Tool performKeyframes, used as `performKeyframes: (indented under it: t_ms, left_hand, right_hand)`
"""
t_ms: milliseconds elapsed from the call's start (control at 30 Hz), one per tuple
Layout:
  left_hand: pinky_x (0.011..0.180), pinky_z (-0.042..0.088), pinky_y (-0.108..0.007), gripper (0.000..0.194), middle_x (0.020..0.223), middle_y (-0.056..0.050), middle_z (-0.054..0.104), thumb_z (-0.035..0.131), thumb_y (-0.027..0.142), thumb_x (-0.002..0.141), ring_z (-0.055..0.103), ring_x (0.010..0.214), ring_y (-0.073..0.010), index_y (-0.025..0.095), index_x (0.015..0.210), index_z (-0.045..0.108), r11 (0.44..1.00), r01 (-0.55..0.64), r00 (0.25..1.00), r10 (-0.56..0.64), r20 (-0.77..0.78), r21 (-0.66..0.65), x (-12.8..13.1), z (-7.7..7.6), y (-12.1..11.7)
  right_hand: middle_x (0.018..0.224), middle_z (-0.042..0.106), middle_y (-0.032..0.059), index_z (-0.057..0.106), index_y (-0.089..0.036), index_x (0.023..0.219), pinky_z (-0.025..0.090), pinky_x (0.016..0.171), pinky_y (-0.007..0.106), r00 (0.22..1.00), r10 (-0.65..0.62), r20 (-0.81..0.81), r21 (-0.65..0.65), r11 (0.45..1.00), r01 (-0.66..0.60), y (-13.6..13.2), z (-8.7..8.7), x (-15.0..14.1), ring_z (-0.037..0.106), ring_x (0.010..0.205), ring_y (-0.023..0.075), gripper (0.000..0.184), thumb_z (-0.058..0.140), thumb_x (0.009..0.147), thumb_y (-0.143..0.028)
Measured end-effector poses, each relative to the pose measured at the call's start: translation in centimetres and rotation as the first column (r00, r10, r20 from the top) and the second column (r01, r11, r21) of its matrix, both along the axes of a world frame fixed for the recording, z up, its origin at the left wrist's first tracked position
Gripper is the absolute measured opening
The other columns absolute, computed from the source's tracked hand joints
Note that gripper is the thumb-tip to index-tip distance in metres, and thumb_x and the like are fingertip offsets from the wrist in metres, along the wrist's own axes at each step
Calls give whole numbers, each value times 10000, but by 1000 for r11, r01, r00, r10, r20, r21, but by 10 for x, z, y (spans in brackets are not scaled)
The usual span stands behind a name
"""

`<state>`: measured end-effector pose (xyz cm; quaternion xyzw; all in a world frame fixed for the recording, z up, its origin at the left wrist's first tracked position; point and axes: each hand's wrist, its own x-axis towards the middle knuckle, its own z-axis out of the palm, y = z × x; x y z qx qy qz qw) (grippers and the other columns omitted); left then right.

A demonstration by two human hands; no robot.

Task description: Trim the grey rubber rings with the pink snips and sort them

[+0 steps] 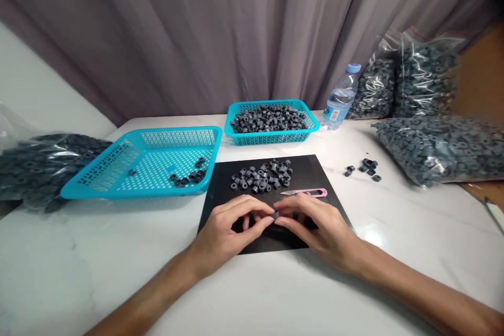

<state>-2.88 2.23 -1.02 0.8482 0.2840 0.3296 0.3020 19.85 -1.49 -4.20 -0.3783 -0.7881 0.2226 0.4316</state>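
Both of my hands meet over the near half of a black mat (315, 170). My left hand (228, 228) and my right hand (315, 223) pinch one small grey ring (276, 213) between their fingertips. Behind them on the mat lies a pile of grey rings (263, 174). Pink thread snips (309, 192) rest just beyond my right fingers.
A near turquoise basket (118, 165) at the left holds a few rings. A far turquoise basket (271, 137) is full of them. A water bottle (340, 97), clear bags of rings (437, 149) at the right, another bag (35, 165) at the left, and loose rings (364, 168) sit on the white table.
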Motion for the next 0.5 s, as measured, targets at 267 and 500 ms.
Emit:
performKeyframes:
  t_ms: [267, 500]
  left_hand:
    - [631, 499, -207, 100, 877, -12, 688, 660, 130, 938, 605, 714, -105, 182, 1008, 708, 1000, -10, 1000, 10, -12, -11, 1, 2, -1]
    - [633, 496, -205, 92, 864, -6, 687, 659, 141, 940, 603, 704, -102, 186, 1004, 707, 1000, -14, 1000, 14, -23, -14, 0, 2, -1]
  right_hand:
    - [903, 700, 27, 624, -187, 1135, 553, 719, 271, 1000, -4, -5, 42, 999, 4, 2, 3, 0, 668, 790, 146, 142, 618, 1000, -234]
    - [866, 699, 22, 636, -177, 1094, 542, 694, 259, 1000, -10, -3, 62, 998, 11, 1, 4, -1, 659, 764, 137, 113, 627, 997, -235]
